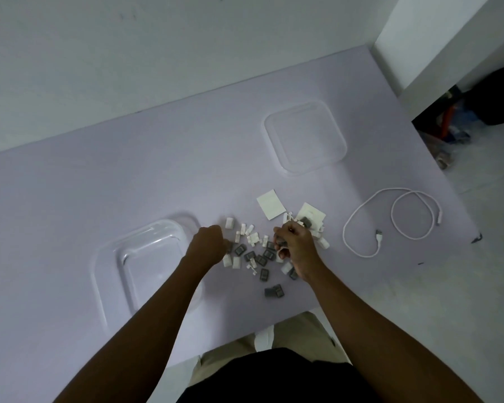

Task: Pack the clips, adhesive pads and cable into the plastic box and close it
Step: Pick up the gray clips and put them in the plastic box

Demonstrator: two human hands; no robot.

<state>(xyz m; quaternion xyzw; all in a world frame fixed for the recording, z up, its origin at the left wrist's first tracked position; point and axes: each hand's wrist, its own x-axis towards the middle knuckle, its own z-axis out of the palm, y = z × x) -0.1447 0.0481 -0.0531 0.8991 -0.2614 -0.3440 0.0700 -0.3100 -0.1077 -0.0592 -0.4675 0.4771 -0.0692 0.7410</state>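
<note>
Clips [240, 251] are scattered just right of the plastic box [120, 248]; several are held in the curled grip of the right hand [298, 248]. The grip of the left hand [208, 245] is curled at the pile; contents cannot be told.

Box [99, 274], near left, was clear plastic, glossy & smooth, w/ glints on its rim. Lid [304, 135], far right: same clear glossy plastic. Clips [262, 257] were moulded plastic, grey & white, looked matt. Pads [271, 203] looked paper-like, white, matt. Cable [379, 235], right, had a smooth white plastic jacket. Table [128, 184] was matt lilac, smooth.
</note>
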